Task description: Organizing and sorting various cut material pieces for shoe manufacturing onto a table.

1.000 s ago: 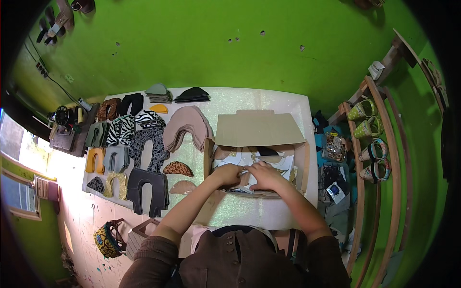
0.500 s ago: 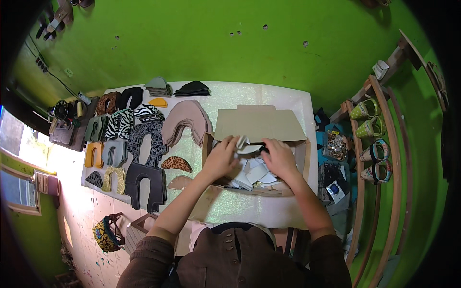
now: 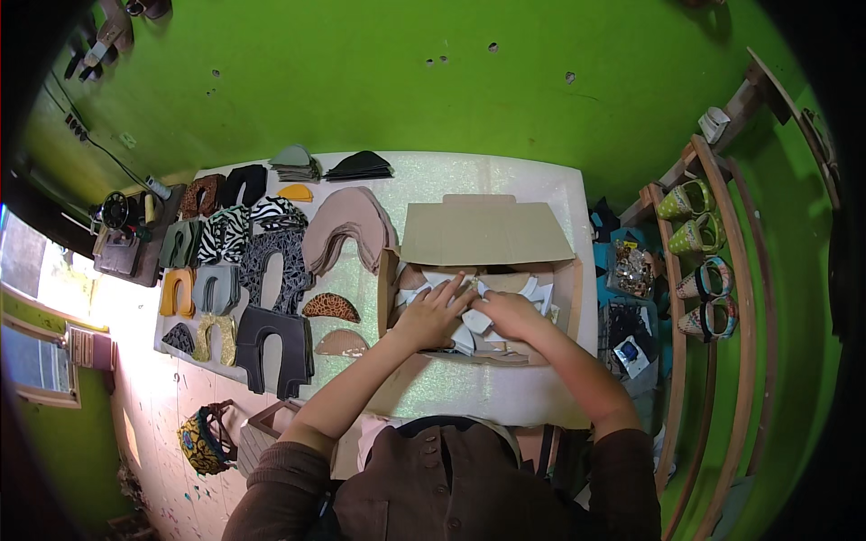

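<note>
Left hand (image 3: 435, 316) splayed open over white scraps (image 3: 478, 321) in box (image 3: 568, 293), right hand (image 3: 510, 316) among them, cannot tell if gripping.

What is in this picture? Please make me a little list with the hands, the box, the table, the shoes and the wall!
Left hand: fingers spread over white cut pieces
Right hand: among the pieces too; fingertips hard to see
Box: open cardboard box, flap toward the wall
Table: white table; pinkish-beige U-shaped stack left of the box
Shoes: two green, two patterned, on a wooden rack
Wall: green
</note>
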`<action>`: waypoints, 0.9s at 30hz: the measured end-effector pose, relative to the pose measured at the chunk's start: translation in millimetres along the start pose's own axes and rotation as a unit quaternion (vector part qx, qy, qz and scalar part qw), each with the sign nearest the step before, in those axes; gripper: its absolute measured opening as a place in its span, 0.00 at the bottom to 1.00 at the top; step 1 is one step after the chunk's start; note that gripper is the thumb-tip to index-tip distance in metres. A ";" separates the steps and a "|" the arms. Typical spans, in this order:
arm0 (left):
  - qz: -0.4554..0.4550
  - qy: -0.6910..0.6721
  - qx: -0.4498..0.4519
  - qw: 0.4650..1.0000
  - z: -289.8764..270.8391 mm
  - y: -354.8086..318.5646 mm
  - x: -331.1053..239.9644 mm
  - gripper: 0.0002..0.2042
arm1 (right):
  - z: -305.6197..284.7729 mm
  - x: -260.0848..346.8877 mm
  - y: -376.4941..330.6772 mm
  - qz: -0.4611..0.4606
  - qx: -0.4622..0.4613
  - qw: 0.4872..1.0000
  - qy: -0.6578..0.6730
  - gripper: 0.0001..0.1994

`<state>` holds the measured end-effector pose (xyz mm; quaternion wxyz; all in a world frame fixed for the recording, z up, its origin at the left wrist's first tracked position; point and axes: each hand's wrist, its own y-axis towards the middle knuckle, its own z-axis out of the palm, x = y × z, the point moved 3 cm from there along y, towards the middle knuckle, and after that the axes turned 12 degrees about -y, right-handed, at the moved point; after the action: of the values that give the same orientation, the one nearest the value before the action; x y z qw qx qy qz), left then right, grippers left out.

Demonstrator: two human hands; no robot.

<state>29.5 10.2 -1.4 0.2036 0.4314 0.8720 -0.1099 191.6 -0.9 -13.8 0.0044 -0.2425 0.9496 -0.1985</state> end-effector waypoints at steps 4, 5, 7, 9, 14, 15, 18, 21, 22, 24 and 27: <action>0.025 -0.042 -0.026 0.998 -1.6 -4.8 -0.8 0.50 | -20.5 -15.6 -6.1 -0.053 -0.170 0.964 0.197 0.22; 0.026 -0.042 -0.026 0.998 -2.7 -4.0 -1.9 0.50 | -21.8 -20.0 -4.2 -0.026 -0.142 0.960 0.242 0.22; -0.041 -0.177 -0.030 0.983 -6.1 -1.4 0.7 0.48 | -36.8 -20.9 -7.5 -0.017 -0.127 0.935 0.332 0.22; -0.036 -0.243 -0.073 0.967 -8.5 -0.1 1.2 0.46 | -36.9 -21.8 -6.1 -0.014 -0.113 0.885 0.451 0.22; -0.123 -0.489 -0.099 0.858 -9.2 10.3 5.0 0.35 | -33.1 -17.5 -6.4 -0.036 -0.122 0.847 0.516 0.24; -0.147 -0.548 -0.111 0.816 -6.6 11.7 7.1 0.32 | -31.9 -16.6 -5.4 -0.047 -0.137 0.849 0.509 0.26; -0.162 -0.568 -0.149 0.793 5.4 7.5 19.3 0.26 | -32.3 -9.4 -4.5 -0.042 -0.113 0.830 0.544 0.30; -0.161 -0.539 -0.153 0.812 4.9 5.0 22.1 0.23 | -24.9 -12.9 -5.3 -0.016 -0.083 0.802 0.591 0.33; -0.170 -0.568 -0.176 0.786 2.3 2.9 22.6 0.21 | -23.3 -14.6 -5.4 -0.014 -0.088 0.798 0.595 0.33; -0.178 -0.595 -0.200 0.758 -1.4 -0.5 26.4 0.19 | -22.2 -21.0 -7.2 0.015 -0.109 0.818 0.565 0.33; -0.192 -0.586 -0.241 0.749 -15.9 -3.2 27.2 0.16 | -16.3 -35.2 -12.2 0.063 -0.136 0.854 0.498 0.32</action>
<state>8.0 33.4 0.6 0.7463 0.0421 0.6437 -0.1641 226.5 11.6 2.7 -0.4897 -0.0488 0.8556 -0.1604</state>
